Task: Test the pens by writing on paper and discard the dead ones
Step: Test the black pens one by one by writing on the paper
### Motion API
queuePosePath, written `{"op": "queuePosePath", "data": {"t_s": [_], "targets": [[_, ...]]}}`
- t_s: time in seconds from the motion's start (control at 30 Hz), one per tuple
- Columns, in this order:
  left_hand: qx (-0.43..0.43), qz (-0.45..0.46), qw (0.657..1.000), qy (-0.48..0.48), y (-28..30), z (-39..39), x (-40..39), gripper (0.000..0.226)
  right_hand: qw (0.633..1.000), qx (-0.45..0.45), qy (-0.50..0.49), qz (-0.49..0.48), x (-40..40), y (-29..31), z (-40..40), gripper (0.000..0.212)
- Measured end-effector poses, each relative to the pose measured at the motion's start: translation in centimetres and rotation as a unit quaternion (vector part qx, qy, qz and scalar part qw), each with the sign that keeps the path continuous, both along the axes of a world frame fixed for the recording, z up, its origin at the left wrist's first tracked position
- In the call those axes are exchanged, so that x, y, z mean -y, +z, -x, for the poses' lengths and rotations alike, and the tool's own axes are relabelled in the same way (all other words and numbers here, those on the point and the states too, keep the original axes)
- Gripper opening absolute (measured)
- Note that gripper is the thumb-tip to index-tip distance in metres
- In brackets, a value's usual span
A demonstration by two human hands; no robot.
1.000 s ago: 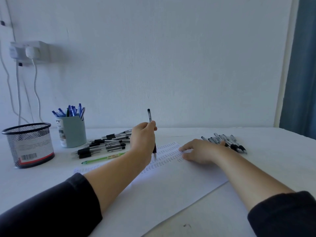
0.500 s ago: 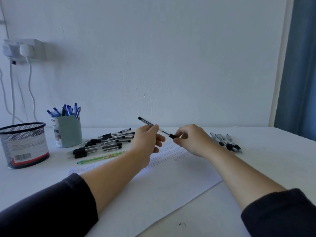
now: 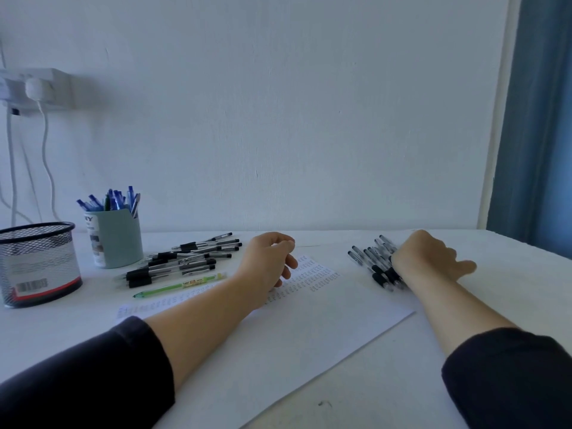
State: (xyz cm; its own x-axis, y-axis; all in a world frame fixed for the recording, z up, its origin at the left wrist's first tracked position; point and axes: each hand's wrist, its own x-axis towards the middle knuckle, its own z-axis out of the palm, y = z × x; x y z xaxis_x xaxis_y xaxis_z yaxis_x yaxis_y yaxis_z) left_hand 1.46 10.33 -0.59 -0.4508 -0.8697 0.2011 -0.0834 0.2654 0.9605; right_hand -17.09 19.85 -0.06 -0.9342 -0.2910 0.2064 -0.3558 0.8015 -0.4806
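Note:
A white sheet of paper (image 3: 297, 339) with rows of small test marks lies in front of me. My left hand (image 3: 267, 267) hovers over its far edge with loosely curled fingers and holds nothing. To its left lies a pile of black-capped pens (image 3: 185, 261) and a single green pen (image 3: 181, 285). My right hand (image 3: 428, 258) is over the right side of a second group of black pens (image 3: 373, 264); its fingers are spread and blurred. No pen shows in its fingers.
A black mesh basket (image 3: 37, 264) stands at the far left. Beside it stands a teal cup (image 3: 119, 243) full of blue pens. A wall socket with cables is at the upper left, and a blue curtain hangs at the right.
The pen went from my left hand to both hands, and now neither holds it. My right hand has moved right to the right-hand pen group. My left hand has lowered.

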Motion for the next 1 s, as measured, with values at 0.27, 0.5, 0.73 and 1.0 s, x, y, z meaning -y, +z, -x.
{"op": "queuePosePath", "data": {"t_s": [0.27, 0.5, 0.73, 1.0], "targets": [[0.007, 0.004, 1.0, 0.004, 0.2, -0.2, 0.0, 0.017, 0.998, -0.029, 0.034, -0.054, 0.0, 0.4, -1.0, 0.017], [0.068, 0.023, 0.997, -0.021, 1.6, -1.0, 0.5, 0.018, 0.932, -0.091, 0.349, -0.03, 2.4, 0.2, -4.9, 0.046], [0.276, 0.174, 0.944, -0.038, 5.1, -5.3, 3.9, 0.012, 0.858, -0.048, 0.493, -0.134, 3.5, -0.7, -8.5, 0.061], [0.627, 0.18, 0.758, -0.011, 5.8, -9.6, 6.2, 0.023, 0.852, -0.014, 0.502, -0.15, 2.9, -0.4, -8.8, 0.061]]}}
